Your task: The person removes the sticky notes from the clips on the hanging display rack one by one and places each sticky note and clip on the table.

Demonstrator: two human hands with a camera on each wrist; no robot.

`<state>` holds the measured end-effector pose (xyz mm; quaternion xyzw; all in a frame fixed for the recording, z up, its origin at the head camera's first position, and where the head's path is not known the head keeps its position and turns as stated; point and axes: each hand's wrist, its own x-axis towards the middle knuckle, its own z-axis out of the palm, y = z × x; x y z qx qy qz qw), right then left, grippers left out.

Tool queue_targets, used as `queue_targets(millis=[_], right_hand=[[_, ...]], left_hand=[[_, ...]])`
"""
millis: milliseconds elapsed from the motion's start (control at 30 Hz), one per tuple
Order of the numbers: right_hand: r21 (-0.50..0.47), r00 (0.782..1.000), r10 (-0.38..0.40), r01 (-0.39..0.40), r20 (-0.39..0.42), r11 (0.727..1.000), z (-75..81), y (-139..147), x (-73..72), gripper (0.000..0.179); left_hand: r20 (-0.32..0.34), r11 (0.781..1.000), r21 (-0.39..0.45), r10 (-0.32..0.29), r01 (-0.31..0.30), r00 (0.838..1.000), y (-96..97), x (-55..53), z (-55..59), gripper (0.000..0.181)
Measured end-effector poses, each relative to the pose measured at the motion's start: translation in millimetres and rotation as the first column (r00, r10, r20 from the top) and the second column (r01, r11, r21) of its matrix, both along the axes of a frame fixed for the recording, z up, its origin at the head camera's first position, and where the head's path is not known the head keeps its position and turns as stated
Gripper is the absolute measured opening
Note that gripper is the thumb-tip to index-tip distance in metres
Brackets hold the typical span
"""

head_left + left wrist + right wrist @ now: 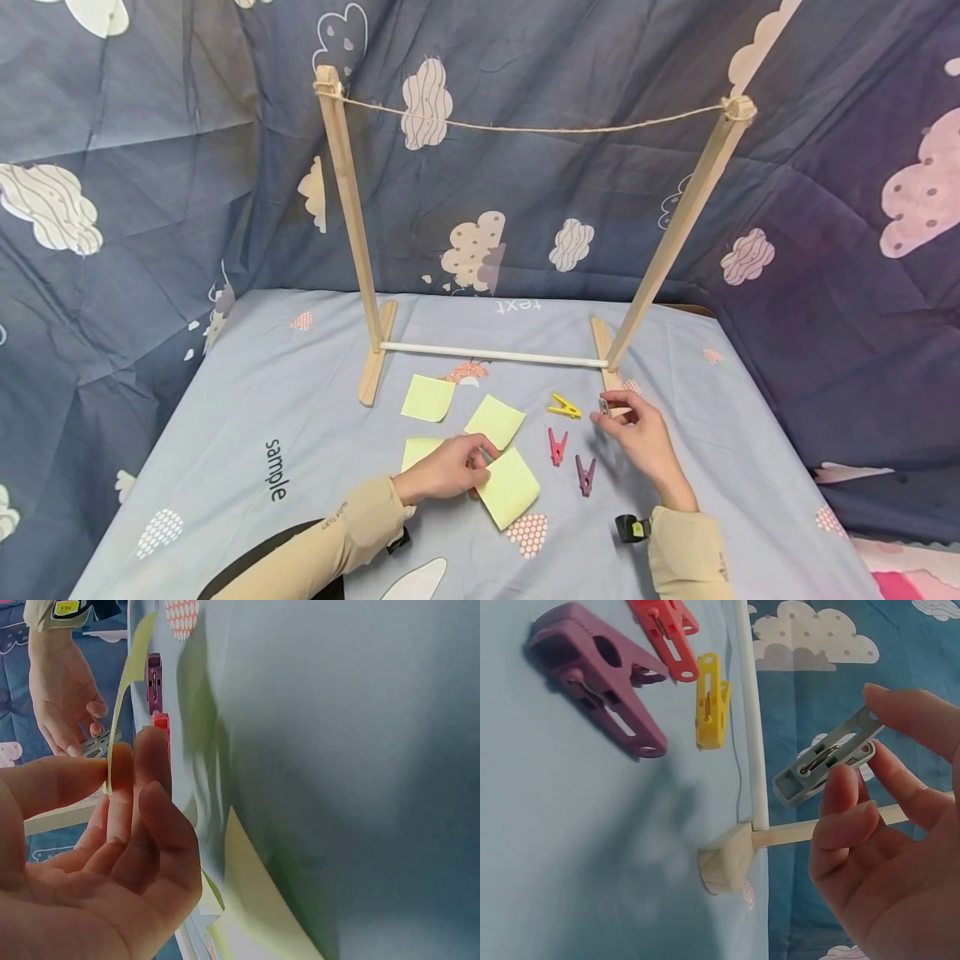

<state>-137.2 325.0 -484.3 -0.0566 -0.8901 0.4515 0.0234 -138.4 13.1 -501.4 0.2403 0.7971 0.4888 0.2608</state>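
Observation:
My left hand (448, 468) pinches a yellow sticky note (512, 490) by its edge between thumb and fingers; in the left wrist view the note (129, 679) stands edge-on, raised over the cloth. My right hand (639, 433) holds a grey clothespin (829, 759) by its handle ends, thumb on one side and fingers on the other. Between the hands lie a yellow clothespin (564, 407), a red clothespin (557, 447) and a purple clothespin (586, 476). More sticky notes lie by the left hand: one at the back (428, 397), another (495, 421), and one partly hidden (418, 451).
A wooden frame stands behind the hands, with a left post (349, 208), a right post (678, 233) and a white rod (495, 354) low between them. A string (525, 129) sags between the post tops. Dark cloud-print fabric (570, 183) hangs behind.

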Motion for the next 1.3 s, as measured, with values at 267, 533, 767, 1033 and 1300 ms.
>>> queue_targets(millis=[267, 533, 767, 1033, 1300], right_hand=[[0.0, 0.999, 0.01, -0.01, 0.042, 1.0, -1.9, -1, 1.4, 0.041], [0.018, 0.998, 0.04, -0.041, 0.049, 0.999, -5.9, -4, 1.0, 0.039], [0.025, 0.993, 0.056, -0.059, 0.101, 0.998, -12.4, -4, -0.3, 0.038], [0.067, 0.987, 0.071, -0.082, 0.144, 0.994, -14.4, -8, -1.2, 0.038], [0.152, 0.985, 0.049, -0.074, 0.164, 0.986, -14.7, -13, -1.5, 0.036]], left_hand=[[0.013, 0.999, -0.027, -0.023, 0.023, 1.0, 2.6, 2.3, 0.3, 0.022], [-0.066, 0.995, -0.089, -0.058, 0.052, 0.996, 5.6, 4.1, 0.0, 0.021], [-0.174, 0.985, -0.159, -0.088, 0.06, 0.981, 6.5, 4.6, -0.6, 0.02], [-0.242, 0.974, -0.22, -0.108, 0.054, 0.964, 7.4, 6.2, -0.6, 0.022], [-0.323, 0.96, -0.277, -0.138, 0.046, 0.936, 9.6, 6.8, -1.5, 0.022]])
